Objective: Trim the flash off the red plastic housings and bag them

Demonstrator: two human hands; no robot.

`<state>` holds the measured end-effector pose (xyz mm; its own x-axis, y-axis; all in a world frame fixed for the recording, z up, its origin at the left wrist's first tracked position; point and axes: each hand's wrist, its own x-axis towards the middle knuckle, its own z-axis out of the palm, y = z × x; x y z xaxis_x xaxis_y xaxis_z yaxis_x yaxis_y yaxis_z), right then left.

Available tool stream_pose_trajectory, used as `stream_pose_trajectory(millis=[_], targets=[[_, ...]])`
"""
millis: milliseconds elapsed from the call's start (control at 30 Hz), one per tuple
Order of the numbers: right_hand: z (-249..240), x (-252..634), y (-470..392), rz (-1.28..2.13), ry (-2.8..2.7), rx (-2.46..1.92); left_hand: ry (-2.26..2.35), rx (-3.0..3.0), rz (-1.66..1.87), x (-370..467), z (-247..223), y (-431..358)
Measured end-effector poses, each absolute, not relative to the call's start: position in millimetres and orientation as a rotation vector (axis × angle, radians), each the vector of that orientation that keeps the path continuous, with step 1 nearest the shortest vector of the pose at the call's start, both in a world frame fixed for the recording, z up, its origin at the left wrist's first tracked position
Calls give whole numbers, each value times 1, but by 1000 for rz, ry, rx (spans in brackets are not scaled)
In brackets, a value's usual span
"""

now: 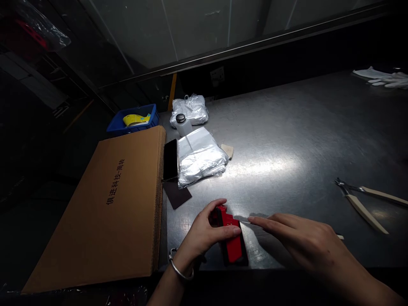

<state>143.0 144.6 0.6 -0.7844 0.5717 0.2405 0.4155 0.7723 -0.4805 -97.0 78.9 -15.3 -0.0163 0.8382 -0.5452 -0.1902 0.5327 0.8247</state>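
Near the front edge of the metal table, my left hand [204, 231] grips a red and black plastic part [234, 248], thumb across its red face and fingers behind. My right hand [307, 238] holds a slim tool with a thin metal blade [245, 222], probably a craft knife. Its index finger lies stretched along the tool, and the other fingers are curled under. The blade's tip is at the part's upper right edge; whether it touches I cannot tell. Most of the handle is hidden in the hand, with a pale end [340, 236] showing behind.
Flat cardboard [127, 204] is stacked at the left, with a blue bin [116, 123] behind it. Clear plastic bags [204, 159], a phone [171, 160], a dark square sheet [177, 194] and a pump bottle [183, 126] lie beyond my left hand. Cutting pliers [363, 210] and white gloves [387, 79] are at the right.
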Motion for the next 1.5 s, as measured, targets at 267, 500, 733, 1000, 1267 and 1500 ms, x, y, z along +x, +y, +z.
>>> stream_pose_trajectory(millis=[267,500,733,1000,1267,1500], targets=[[-6,145,146,600,-2599,-767,1351,618,893,-97,-12,80],[-2,145,148,426,-2622,-694,1352,628,878,-97,-11,80],[-7,144,134,137,-2509,-771,1348,625,912,-97,-15,79],[-17,144,131,629,-2453,-817,1354,614,915,-98,-16,79],[-18,140,131,467,-2522,-809,1342,637,924,-98,-17,78],[-40,153,156,239,-2478,-1101,1314,454,1060,-92,-18,75]])
